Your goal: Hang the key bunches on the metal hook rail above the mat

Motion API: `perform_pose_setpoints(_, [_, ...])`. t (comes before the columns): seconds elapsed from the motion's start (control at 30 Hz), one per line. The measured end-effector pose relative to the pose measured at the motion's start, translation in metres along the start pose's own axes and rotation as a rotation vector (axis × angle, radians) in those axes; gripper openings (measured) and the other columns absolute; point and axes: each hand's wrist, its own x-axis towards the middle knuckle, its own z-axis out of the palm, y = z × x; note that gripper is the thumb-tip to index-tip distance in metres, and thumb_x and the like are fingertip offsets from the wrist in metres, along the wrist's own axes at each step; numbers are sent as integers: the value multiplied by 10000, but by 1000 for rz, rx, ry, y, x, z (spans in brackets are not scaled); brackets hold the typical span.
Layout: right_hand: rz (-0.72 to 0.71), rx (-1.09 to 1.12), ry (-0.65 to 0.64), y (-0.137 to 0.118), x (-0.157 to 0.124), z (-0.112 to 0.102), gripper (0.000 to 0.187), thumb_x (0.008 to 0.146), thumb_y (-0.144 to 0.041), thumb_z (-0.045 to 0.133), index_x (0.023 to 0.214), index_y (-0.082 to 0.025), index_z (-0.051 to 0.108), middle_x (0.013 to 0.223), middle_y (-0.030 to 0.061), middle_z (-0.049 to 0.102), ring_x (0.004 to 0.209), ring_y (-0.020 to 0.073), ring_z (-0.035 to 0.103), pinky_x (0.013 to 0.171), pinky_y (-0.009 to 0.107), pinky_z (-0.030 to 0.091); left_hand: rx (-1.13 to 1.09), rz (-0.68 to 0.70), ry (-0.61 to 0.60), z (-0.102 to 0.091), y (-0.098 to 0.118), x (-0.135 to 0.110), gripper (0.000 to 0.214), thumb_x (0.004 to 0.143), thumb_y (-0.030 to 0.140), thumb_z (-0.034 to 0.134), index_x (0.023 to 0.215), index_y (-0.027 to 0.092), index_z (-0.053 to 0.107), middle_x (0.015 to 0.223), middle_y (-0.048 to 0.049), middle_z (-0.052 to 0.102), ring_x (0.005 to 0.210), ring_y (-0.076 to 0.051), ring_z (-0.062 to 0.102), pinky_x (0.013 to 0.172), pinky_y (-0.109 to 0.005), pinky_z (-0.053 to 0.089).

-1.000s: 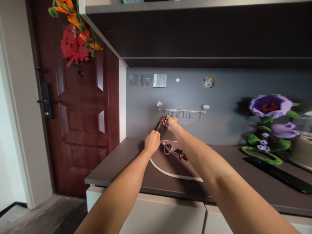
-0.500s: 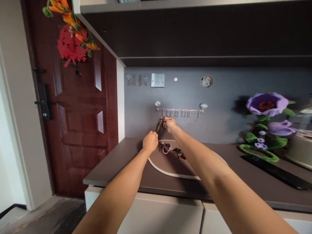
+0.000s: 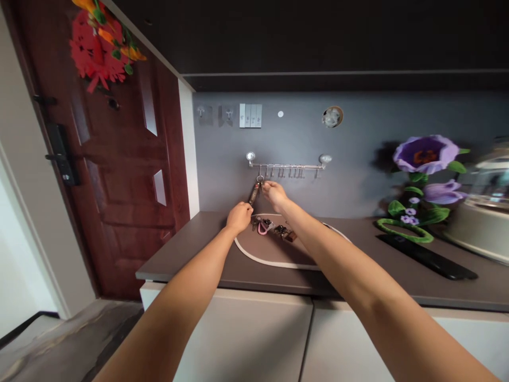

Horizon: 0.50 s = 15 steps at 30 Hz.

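Note:
A metal key ring with a dark brown strap is at the leftmost hook of the silver hook rail on the wall. Whether the ring sits fully on the hook I cannot tell. My left hand is closed on the strap's lower end. Right beside the ring, my right hand pinches at the keys, which its fingers mostly hide. Below, several bunches of keys lie on a brown mat with a pale rim, one bunch with a pink loop.
A purple flower ornament and a long black object are on the counter at right, near a pale round container. A dark shelf overhangs the counter. The red-brown door stands at left.
The view has shifted, so the scene sits a little higher and further left. Both hands keep hold at the ring and strap; the ring stays by the leftmost hook.

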Motion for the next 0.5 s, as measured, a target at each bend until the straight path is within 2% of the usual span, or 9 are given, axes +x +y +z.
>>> perform_pose_setpoints(0.13, [69, -1, 20, 4, -21, -8, 93, 704, -147, 523, 776, -163, 580, 719, -1, 603, 640, 86, 508, 676, 230, 408, -30, 10, -38, 3, -3, 0, 212, 816, 229, 435, 834, 172, 639, 899, -74, 599, 826, -164, 548, 776, -261, 389])
perform_pose_setpoints(0.27, [63, -138, -27, 18, -39, -22, 64, 658, -123, 564, 710, -146, 593, 698, 5, 616, 641, 97, 520, 699, 241, 403, -44, 26, -90, 8, -7, 1, 176, 788, 219, 478, 815, 175, 646, 896, -68, 599, 816, -165, 544, 775, -263, 387])
perform_pose_setpoints(0.5, [-118, -569, -159, 41, -50, -40, 97, 621, -92, 624, 607, -188, 631, 559, -13, 588, 573, 118, 498, 684, 256, 387, -1, 60, -179, 20, -17, 4, 184, 765, 233, 516, 847, 177, 671, 908, -82, 620, 844, -185, 545, 769, -262, 388])
